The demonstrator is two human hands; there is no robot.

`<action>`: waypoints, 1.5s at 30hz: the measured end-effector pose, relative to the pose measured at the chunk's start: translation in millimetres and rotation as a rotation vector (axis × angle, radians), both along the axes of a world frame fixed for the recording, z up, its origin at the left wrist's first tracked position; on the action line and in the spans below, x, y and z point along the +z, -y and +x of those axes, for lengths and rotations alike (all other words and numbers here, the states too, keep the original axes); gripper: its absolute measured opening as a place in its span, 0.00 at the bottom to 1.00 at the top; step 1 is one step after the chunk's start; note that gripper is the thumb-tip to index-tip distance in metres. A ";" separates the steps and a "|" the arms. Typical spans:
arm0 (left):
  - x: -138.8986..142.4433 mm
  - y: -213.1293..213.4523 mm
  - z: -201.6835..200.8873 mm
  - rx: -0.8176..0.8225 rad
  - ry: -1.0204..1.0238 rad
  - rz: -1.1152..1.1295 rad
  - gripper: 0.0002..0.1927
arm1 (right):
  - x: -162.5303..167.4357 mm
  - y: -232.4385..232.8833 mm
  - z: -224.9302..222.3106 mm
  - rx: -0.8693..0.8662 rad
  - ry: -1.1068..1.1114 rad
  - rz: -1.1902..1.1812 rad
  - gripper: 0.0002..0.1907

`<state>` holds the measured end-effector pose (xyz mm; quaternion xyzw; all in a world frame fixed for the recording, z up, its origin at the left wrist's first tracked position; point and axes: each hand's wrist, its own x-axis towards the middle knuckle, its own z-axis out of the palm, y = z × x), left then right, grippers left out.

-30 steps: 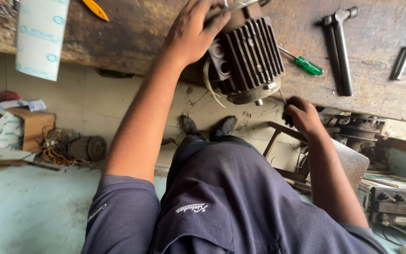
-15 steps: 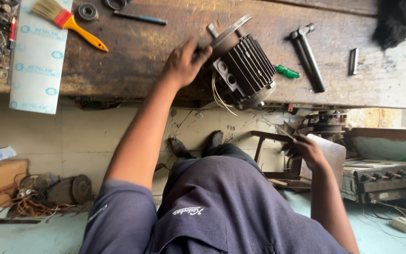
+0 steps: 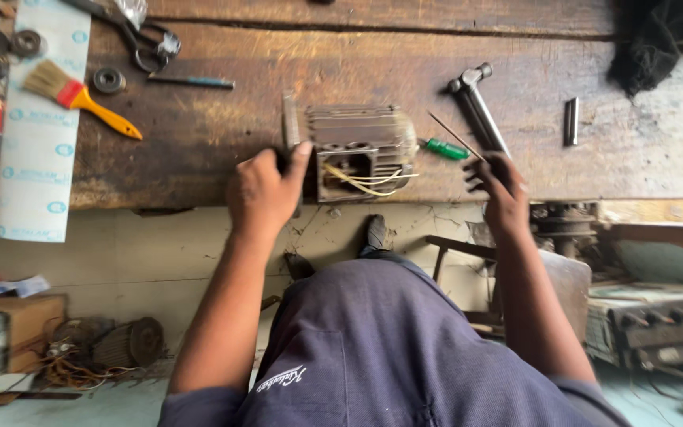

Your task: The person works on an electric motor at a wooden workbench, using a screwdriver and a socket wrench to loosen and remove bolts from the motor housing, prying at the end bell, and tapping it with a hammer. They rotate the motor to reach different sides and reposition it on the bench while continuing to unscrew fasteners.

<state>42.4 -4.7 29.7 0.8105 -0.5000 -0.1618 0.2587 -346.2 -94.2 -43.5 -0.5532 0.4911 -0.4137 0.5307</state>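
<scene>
A finned grey electric motor (image 3: 361,134) lies at the front edge of the wooden workbench (image 3: 199,150). Its open side faces me, with yellow wires showing inside. My left hand (image 3: 266,190) grips the motor's left end, thumb against the housing. My right hand (image 3: 499,186) is at the bench edge to the right of the motor, closed on a thin metal rod (image 3: 452,134) that points up and left. A green-handled screwdriver (image 3: 446,149) lies between the motor and my right hand. Just beyond it rests a hammer (image 3: 476,99).
A yellow-handled paintbrush (image 3: 81,95) lies on a white paper strip (image 3: 37,158) at the left, near washers and pliers (image 3: 148,39). A black cloth (image 3: 650,39) sits at the back right. Below the bench are a cardboard box (image 3: 17,324), an old motor (image 3: 124,344) and a machine (image 3: 658,316).
The motor has been turned from tilted to square on the bench, open side toward me. My right hand rose from below the bench to its edge, holding the rod.
</scene>
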 end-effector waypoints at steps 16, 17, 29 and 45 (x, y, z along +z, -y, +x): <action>-14.7 15.2 -22.7 0.228 0.175 -0.174 0.20 | -121.8 119.1 92.5 0.267 0.451 0.412 0.13; -12.6 17.5 -21.9 0.250 0.163 -0.123 0.20 | -124.8 132.2 97.2 0.275 0.490 0.426 0.14; 8.1 111.2 35.3 0.218 0.064 0.063 0.28 | -9.7 152.8 29.7 0.203 0.113 -0.197 0.09; -22.4 103.8 30.8 0.101 0.020 -0.187 0.25 | 16.9 80.0 -4.8 0.329 -0.196 -0.153 0.12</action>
